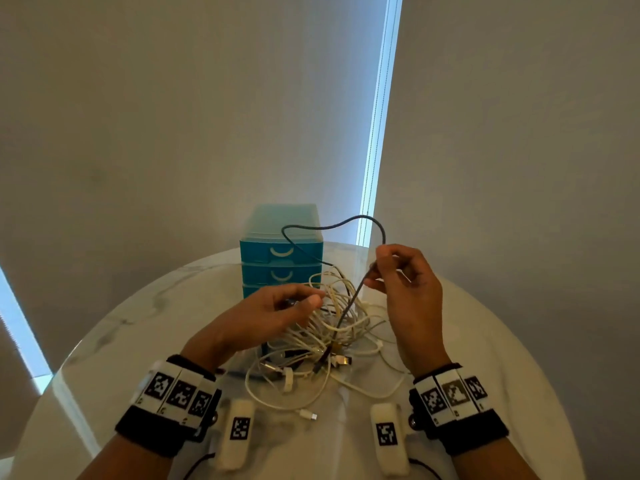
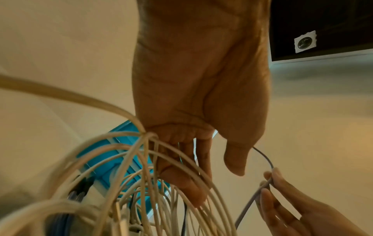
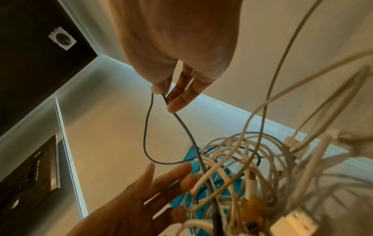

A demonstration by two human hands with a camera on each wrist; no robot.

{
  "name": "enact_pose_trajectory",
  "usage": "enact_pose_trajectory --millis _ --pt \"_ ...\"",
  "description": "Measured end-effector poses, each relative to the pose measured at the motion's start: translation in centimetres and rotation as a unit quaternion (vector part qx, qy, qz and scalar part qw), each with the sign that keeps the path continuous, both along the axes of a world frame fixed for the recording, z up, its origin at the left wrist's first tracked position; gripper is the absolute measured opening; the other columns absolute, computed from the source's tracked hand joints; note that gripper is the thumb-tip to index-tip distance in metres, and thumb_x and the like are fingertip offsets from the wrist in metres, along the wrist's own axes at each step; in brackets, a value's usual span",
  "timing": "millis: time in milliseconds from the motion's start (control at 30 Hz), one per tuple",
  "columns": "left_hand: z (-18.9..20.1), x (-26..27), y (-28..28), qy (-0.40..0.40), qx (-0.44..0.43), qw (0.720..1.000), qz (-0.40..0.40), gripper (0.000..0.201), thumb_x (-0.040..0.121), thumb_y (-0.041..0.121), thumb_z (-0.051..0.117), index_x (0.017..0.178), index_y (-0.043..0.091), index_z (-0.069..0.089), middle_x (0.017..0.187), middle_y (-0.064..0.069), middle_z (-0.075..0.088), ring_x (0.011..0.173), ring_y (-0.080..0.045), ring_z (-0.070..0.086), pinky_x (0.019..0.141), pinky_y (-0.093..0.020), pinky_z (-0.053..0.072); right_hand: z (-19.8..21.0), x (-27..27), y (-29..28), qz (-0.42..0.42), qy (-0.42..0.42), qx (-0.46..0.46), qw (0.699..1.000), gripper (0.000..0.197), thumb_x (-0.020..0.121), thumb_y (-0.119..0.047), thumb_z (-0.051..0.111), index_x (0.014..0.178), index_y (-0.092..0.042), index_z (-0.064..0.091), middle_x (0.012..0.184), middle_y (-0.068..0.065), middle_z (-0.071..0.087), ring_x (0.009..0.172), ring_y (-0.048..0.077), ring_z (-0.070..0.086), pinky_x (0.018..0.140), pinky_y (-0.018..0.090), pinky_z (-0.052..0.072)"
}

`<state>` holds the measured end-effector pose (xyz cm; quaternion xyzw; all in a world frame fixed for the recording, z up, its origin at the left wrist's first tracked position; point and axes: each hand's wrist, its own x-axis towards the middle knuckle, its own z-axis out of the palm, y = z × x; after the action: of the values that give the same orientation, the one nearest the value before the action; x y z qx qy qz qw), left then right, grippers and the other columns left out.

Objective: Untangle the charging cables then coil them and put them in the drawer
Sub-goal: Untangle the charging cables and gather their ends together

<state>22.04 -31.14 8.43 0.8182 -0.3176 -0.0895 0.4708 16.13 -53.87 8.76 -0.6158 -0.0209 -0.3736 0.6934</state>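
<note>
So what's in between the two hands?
White cables and the dark cable that the right hand pinches lie between it and the left hand, plain in the head view.

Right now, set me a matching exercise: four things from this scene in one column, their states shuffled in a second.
Things
1. dark cable
2. white cables
3. drawers
4. left hand

States
A. shut, behind the tangle
B. fingers straight, touching white strands
C. pinched by the right hand, looped up in the air
D. tangled in a heap on the table

Pairs: 1-C, 2-D, 3-A, 4-B
</note>
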Motion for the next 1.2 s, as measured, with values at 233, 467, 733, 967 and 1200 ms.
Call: enact_pose_trajectory --millis 233,467,733,967,1200 --pt "-0.5 -0.2 -1.0 -0.079 0.048 0.996 0.007 0.036 0.094 0.066 0.066 0.126 0.051 0.072 0.108 0.019 0.075 0.091 0.002 0.068 0.081 -0.018 0.05 0.0 -0.5 2.3 0.115 -0.006 -0.012 0.993 0.018 0.106 -0.023 0.066 0.117 -0.01 0.071 0.102 0.015 0.075 0.097 0.025 0.077 0.083 0.033 0.065" --pt "-0.6 -0.2 -1.3 -0.121 -0.05 0.987 0.093 0.018 0.101 0.047 0.069 0.102 0.033 0.08 0.091 0.017 0.079 0.071 0.002 0.068 0.066 -0.014 0.048 -1.3 0.1 1.8 0.148 0.111 -0.05 0.981 0.023 0.105 -0.033 0.065 0.116 -0.015 0.075 0.102 0.009 0.079 0.099 0.024 0.077 0.084 0.033 0.066" --pt "0.6 0.1 -0.3 -0.032 -0.344 0.912 0.221 0.025 0.108 0.034 0.062 0.113 0.012 0.074 0.104 0.001 0.083 0.054 -0.019 0.052 0.054 -0.025 0.051 -2.1 0.3 1.4 0.172 0.218 -0.146 0.949 0.03 0.101 -0.035 0.071 0.103 -0.007 0.078 0.087 0.009 0.081 0.078 0.02 0.076 0.074 0.026 0.062" --pt "1.1 -2.6 -2.4 -0.012 -0.315 0.944 0.097 0.024 0.109 0.024 0.06 0.125 0.01 0.073 0.111 -0.002 0.082 0.059 -0.01 0.066 0.055 -0.023 0.054 -1.6 0.0 2.9 0.242 0.213 -0.013 0.947 0.062 0.11 -0.059 0.042 0.117 -0.011 0.081 0.106 0.017 0.082 0.094 0.03 0.078 0.089 0.041 0.062" --pt "1.4 -2.7 -1.3 0.035 -0.205 0.977 -0.045 0.03 0.107 0.034 0.057 0.127 0.018 0.073 0.111 -0.004 0.081 0.062 -0.013 0.064 0.053 -0.018 0.046 -0.3 0.3 0.0 0.25 0.08 0.284 0.922 0.027 0.11 -0.033 0.058 0.113 -0.011 0.073 0.105 0.007 0.079 0.095 0.017 0.077 0.085 0.032 0.065"
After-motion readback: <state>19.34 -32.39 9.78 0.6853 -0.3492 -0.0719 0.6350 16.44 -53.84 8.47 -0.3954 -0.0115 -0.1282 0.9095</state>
